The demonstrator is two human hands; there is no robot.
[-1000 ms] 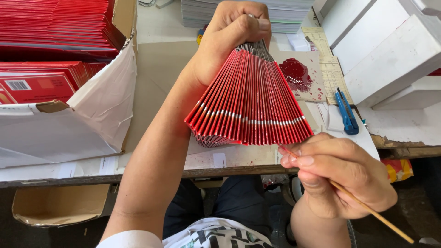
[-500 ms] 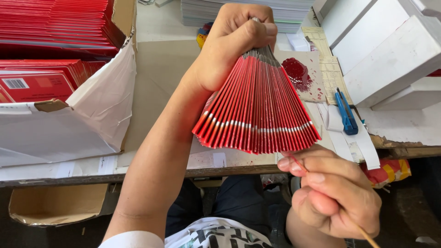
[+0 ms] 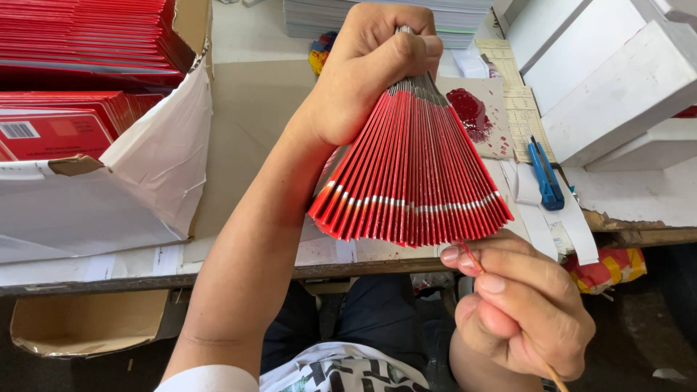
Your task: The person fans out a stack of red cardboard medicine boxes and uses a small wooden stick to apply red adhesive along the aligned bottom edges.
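While I watch, fan [image 3: 410, 174] now tilts nearer | left hand [image 3: 370, 69] fisted round its pivot above table [image 3: 247, 116] | right hand [image 3: 519, 312] pinching thin stick [image 3: 472, 258], tip risen to rib ends.

Your left hand [image 3: 370, 69] grips the narrow end of a red folded paper fan [image 3: 410, 174], and the ribs spread downward, open toward you. Your right hand [image 3: 519, 308] is below the fan's wide edge and pinches a thin wooden stick [image 3: 549, 372] between thumb and fingers — its red tip touches the lower edge of the fan. On the grey worktable [image 3: 250, 109] lies a small card with a blot of red paint [image 3: 470, 112], just beside the fan. Near it, to the right, is a blue utility knife [image 3: 544, 174]. At the left stands a white cardboard box [image 3: 138, 189] full of flat red packets [image 3: 80, 43] — stacked tightly.
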